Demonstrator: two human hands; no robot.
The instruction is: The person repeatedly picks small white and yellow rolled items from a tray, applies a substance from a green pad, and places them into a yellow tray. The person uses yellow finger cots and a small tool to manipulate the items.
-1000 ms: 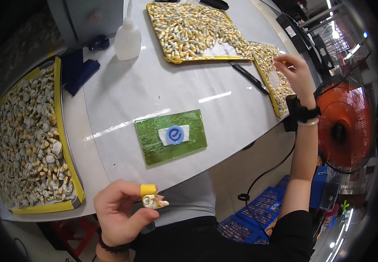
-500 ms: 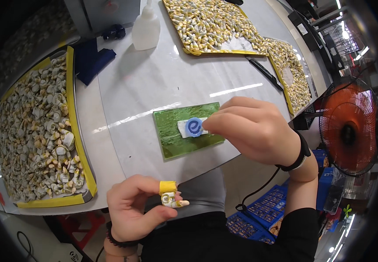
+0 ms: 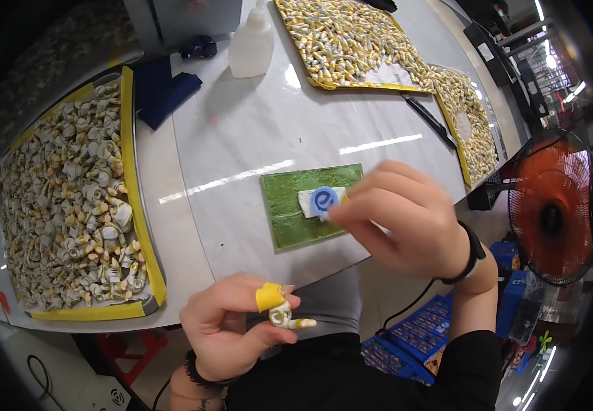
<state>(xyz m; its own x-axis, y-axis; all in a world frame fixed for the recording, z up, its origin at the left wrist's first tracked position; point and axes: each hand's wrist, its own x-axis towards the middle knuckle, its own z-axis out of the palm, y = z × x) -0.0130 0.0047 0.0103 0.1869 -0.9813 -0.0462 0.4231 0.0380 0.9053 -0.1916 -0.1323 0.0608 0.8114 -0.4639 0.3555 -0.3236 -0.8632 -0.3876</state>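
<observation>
Meanwhile left hand pinches a small part; right hand, fingers curled, touches the green pad between heaped trays.

From up here I see bare white surface running from the green mat back to the white squeeze bottle; a hand could pass freely there. My right hand covers the mat's right end. To the left, the yellow-rimmed tray of small parts and a dark blue cloth block the way. Far ahead lies a second parts tray; on the right, a black pen and a third tray line the edge.
</observation>
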